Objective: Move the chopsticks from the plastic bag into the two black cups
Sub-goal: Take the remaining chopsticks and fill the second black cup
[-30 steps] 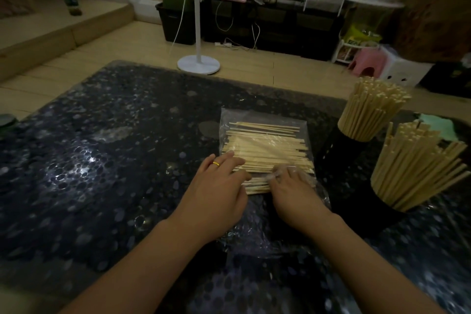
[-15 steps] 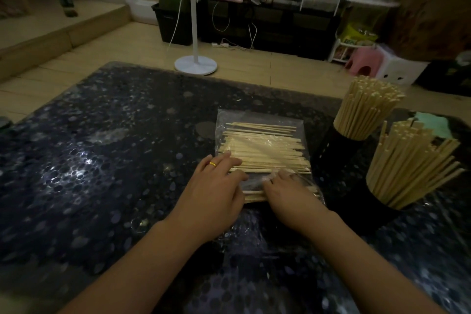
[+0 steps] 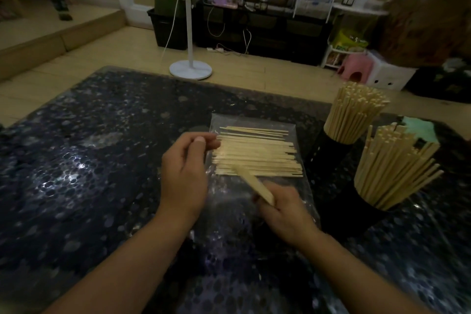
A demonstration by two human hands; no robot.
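Right hand (image 3: pixel 283 209) now gripping chopsticks (image 3: pixel 254 183).

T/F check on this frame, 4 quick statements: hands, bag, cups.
1. The right hand grips a few chopsticks. True.
2. Both black cups are empty. False: the far cup and the near cup are each packed with upright chopsticks.
3. A layer of chopsticks still lies in the plastic bag. True.
4. The left hand presses flat on the table. False: it is lifted at the bag's left edge, fingers curled.
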